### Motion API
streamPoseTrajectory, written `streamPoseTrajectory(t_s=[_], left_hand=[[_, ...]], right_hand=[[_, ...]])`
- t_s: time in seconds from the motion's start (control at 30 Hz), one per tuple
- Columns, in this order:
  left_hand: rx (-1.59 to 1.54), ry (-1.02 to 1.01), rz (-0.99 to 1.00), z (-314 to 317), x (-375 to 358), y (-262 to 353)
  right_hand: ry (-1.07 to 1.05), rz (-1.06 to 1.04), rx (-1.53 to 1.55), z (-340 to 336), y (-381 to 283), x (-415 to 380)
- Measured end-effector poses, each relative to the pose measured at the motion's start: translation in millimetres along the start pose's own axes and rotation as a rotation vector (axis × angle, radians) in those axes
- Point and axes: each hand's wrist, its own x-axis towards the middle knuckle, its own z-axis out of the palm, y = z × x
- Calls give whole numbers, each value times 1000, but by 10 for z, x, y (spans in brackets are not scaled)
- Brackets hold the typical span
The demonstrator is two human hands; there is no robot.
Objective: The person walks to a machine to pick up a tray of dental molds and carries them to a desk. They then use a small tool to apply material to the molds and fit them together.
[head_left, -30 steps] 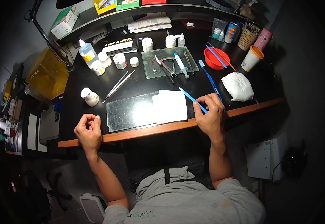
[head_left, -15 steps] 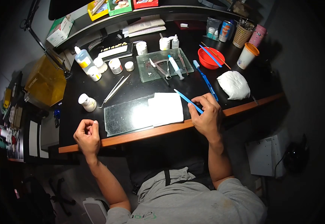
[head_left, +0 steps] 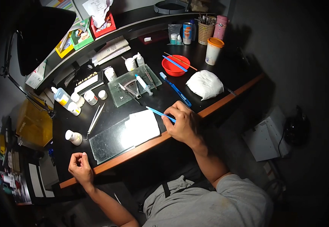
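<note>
My right hand (head_left: 180,120) grips a thin blue stick (head_left: 157,112) with a pale tip, above the right end of a white paper pad (head_left: 143,126). The pad lies over part of a glass slab (head_left: 106,145) at the table's front edge. My left hand (head_left: 81,169) rests at that edge, left of the slab, fingers curled in and nothing visible in them. A small white bottle (head_left: 73,137) stands just beyond it. Metal tweezers (head_left: 96,119) lie behind the slab. A blue toothbrush (head_left: 175,90) is beyond my right hand.
Farther back, a glass plate (head_left: 117,99) carries a syringe (head_left: 144,84) and metal instruments. Several white jars and bottles stand to its left. A red bowl (head_left: 175,69) has two sticks across it. A white bundle (head_left: 205,84) and a lidded cup (head_left: 214,53) are at right.
The camera view has turned to the right and tilted, so the table appears shifted left and slanted. My right hand still holds the blue stick by the pad; my left hand stays curled.
</note>
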Motion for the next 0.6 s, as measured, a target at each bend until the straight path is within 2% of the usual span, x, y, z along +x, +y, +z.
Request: streamPoseTrajectory(t_s=[0.6], left_hand=[[9,-31,0,-13,-4,27]], right_hand=[[46,0,14,-66,-28,-12]])
